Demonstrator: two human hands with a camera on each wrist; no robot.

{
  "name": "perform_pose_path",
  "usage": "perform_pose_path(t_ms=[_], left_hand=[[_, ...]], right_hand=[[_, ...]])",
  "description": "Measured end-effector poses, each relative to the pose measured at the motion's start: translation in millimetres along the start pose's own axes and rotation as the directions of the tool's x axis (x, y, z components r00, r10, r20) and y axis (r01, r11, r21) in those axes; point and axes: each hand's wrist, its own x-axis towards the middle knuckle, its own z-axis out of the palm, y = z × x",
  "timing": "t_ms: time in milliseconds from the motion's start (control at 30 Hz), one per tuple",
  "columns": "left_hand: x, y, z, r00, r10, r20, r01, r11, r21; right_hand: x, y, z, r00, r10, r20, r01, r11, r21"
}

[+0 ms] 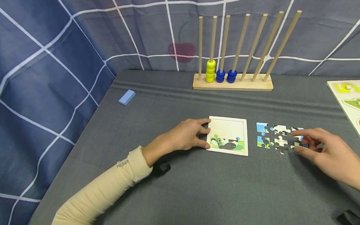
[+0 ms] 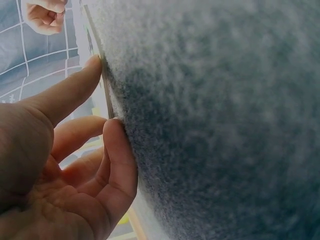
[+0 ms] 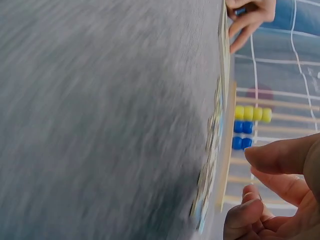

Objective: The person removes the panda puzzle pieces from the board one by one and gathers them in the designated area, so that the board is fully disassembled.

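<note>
A square puzzle board (image 1: 228, 127) with a panda picture along its lower part lies flat on the dark cloth. My left hand (image 1: 188, 135) is at the board's left edge, thumb near the bottom corner and index finger near the top one. In the left wrist view, fingertips (image 2: 114, 125) touch the board's rim. To the right of the board, several jigsaw pieces (image 1: 280, 141) with panda and blue-green parts lie close together. Over their right end hovers my right hand (image 1: 325, 150), index finger and thumb apart. Nothing shows between these fingers; the hand covers some pieces.
An abacus (image 1: 233, 85) with upright rods and yellow and blue beads stands at the back. A blue block (image 1: 127, 97) lies at the back left, and a number board (image 1: 346, 105) at the far right. Behind the table hangs a checked curtain (image 1: 151, 32).
</note>
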Motion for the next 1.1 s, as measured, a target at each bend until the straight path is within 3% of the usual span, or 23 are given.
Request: perform_pose_path(t_ms=[333, 733, 933, 1100], left_hand=[[-0.4, -0.8, 0.6, 1.0, 0.011, -0.008, -0.011, 1.0, -0.005], [-0.8, -0.9, 0.8, 1.0, 0.009, -0.01, -0.009, 1.0, 0.016], [-0.8, 0.4, -0.1, 1.0, 0.001, -0.008, -0.001, 1.0, 0.017], [-0.8, 0.9, -0.1, 1.0, 0.01, -0.011, -0.01, 1.0, 0.009]], right_hand=[[19, -38, 28, 0.993, -0.12, 0.02, 0.119, 0.99, 0.072], [38, -84, 67, 0.958, -0.171, 0.228, 0.136, 0.978, 0.159], [50, -98, 80, 0.943, -0.192, 0.271, 0.147, 0.973, 0.178], [59, -107, 87, 0.927, -0.195, 0.32, 0.16, 0.978, 0.134]])
